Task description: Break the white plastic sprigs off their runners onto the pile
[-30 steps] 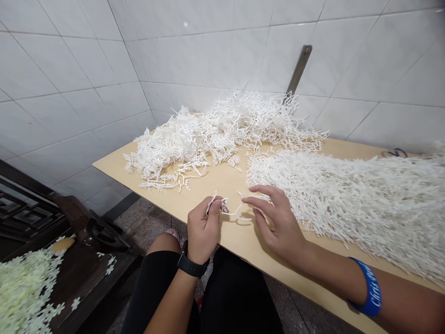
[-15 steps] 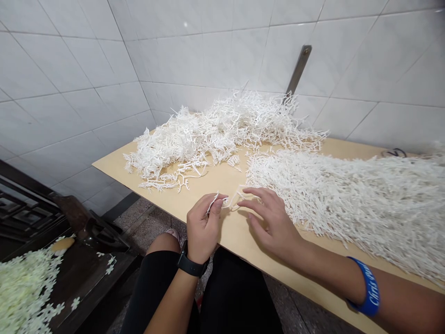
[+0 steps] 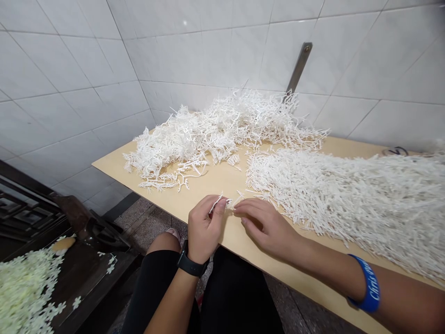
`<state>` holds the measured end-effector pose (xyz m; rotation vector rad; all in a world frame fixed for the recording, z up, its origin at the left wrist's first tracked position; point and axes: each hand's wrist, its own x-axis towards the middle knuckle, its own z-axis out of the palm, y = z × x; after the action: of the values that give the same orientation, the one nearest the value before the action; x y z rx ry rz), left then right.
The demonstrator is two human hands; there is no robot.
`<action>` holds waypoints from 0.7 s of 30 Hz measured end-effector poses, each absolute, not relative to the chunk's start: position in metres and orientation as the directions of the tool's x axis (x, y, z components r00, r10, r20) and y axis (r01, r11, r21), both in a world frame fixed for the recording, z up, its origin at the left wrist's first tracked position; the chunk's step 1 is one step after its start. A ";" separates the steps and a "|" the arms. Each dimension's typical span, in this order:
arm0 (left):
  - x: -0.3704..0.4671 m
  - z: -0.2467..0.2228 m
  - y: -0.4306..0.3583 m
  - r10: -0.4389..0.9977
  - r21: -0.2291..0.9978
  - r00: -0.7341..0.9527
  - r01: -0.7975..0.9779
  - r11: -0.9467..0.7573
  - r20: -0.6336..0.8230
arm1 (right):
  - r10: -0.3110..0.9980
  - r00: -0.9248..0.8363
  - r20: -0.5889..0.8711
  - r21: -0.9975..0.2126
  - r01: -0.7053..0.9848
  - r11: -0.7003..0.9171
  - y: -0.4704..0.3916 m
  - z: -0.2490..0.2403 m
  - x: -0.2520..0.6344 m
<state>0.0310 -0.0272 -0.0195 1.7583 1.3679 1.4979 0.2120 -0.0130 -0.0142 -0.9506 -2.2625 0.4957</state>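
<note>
My left hand (image 3: 206,228) pinches a thin white plastic sprig (image 3: 216,204) between thumb and fingers, above the front edge of the board; part of the sprig is hidden in the hand. My right hand (image 3: 266,227) is just to the right, its fingers stretched toward the sprig's tip and its thumb a little apart from them. The fingertips are at or very near the sprig; whether they touch it I cannot tell. A loose white bit (image 3: 239,195) shows just beyond the right fingertips.
A tangled heap of white branched plastic pieces (image 3: 215,130) lies at the back of the tan board (image 3: 163,208). A broad pile of small white pieces (image 3: 347,195) covers the right side. Pale flower-shaped pieces (image 3: 28,287) lie on a dark surface at lower left.
My right hand has moved down and slightly left toward the sprig, its spread fingers drawing closer together. The left hand keeps its pinch and has shifted only slightly.
</note>
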 end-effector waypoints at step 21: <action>0.032 -0.017 -0.028 0.898 0.832 -0.054 0.404 -0.380 0.437 | 0.783 -0.422 0.457 -0.594 0.510 0.622 -0.017 -0.011 0.213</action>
<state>0.0318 -0.0283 -0.0173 1.7711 1.3826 1.4327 0.2128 -0.0167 -0.0115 -1.0104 -2.1133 0.4780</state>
